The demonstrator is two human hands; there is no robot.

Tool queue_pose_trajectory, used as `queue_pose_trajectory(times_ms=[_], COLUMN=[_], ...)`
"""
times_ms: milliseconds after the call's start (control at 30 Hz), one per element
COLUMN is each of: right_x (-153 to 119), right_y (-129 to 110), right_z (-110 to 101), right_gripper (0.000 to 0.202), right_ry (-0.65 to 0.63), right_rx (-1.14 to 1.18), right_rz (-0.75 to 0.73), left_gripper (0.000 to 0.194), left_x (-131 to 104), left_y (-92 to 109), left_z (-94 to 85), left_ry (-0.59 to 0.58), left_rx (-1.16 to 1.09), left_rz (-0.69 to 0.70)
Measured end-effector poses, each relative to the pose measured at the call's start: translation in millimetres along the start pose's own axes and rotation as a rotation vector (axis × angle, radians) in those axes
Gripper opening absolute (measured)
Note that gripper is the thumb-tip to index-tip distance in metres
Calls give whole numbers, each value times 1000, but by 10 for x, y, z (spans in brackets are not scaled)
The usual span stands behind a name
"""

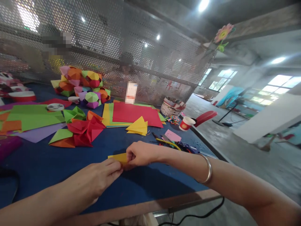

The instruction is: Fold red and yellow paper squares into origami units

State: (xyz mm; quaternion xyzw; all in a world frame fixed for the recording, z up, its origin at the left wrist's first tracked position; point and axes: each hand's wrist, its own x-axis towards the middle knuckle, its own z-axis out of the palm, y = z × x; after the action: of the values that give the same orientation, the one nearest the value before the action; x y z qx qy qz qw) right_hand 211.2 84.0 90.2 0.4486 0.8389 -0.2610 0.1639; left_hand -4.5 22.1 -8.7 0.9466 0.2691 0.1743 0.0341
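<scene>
A small piece of yellow paper lies between both hands near the front of the blue table. My left hand has its fingers closed on the paper's left and lower part. On the paper's right end, the curled fingers of my right hand pinch it; a silver bangle is on that forearm. Beyond the hands sit folded yellow pieces, and to their left are folded red pieces with green and orange ones. The fingers partly hide the yellow paper.
Coloured sheets lie farther back, with a woven basket and a paper cup at the right. Tools lie beyond my right forearm. Folded paper balls stand at the back left, before a perforated screen.
</scene>
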Motion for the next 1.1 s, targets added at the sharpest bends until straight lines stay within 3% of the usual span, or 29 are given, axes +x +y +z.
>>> queue_pose_trajectory(times_ms=[233, 400, 700, 833, 1000, 1100], right_x=[-3, -41, -200, -213, -267, -309], right_y=[63, 230, 331, 345, 283, 161], right_z=[-72, -101, -113, -122, -191, -275], right_gripper=[36, 44, 33, 35, 32, 19], right_ry=[-36, -58, -36, -38, -6, 55], right_rx=[-63, -36, 30, 29, 50, 126], right_rz=[46, 64, 185, 219, 178, 52], left_gripper=[65, 71, 74, 76, 82, 78], left_x=[64, 69, -3, 8, -30, -47], left_y=[62, 71, -43, -69, -121, -145], left_z=[-157, -203, -36, -34, 74, 90], left_ry=[-41, -53, 56, 39, 87, 106], left_rx=[165, 137, 136, 35, -50, -48], left_rz=[155, 122, 148, 151, 96, 125])
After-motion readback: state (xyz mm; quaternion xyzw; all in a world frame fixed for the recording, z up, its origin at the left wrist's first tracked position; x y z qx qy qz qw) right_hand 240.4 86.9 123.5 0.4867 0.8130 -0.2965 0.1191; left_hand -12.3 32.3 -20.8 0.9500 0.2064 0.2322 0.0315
